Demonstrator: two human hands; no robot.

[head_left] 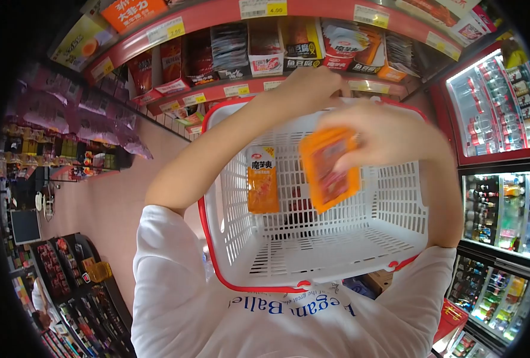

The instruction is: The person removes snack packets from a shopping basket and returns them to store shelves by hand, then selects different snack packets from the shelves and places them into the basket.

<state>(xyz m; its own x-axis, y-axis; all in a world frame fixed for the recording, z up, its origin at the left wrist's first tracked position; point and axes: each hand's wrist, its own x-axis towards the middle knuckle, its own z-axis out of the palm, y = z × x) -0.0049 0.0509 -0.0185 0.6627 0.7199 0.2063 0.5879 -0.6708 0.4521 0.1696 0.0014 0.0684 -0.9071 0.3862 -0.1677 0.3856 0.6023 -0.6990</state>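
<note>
A white plastic shopping basket [336, 253] with a red rim sits in front of my chest, its inside facing me. At its far rim, my left hand [315, 86] is closed, apparently on the rim; its fingertips are partly hidden. My right hand [384, 134], blurred by motion, pinches an orange snack packet [330, 170] over the basket. To the left of that packet, a yellow-orange snack packet [262, 182] lies inside the basket, against its slotted wall.
Ahead is a red-edged shelf [205, 98] with several boxes of snack packets and price tags. Lit drink coolers [503, 209] stand on the right. Purple bags [80, 116] hang at left, above a dark display rack [80, 280]. Pinkish floor [116, 209] shows between.
</note>
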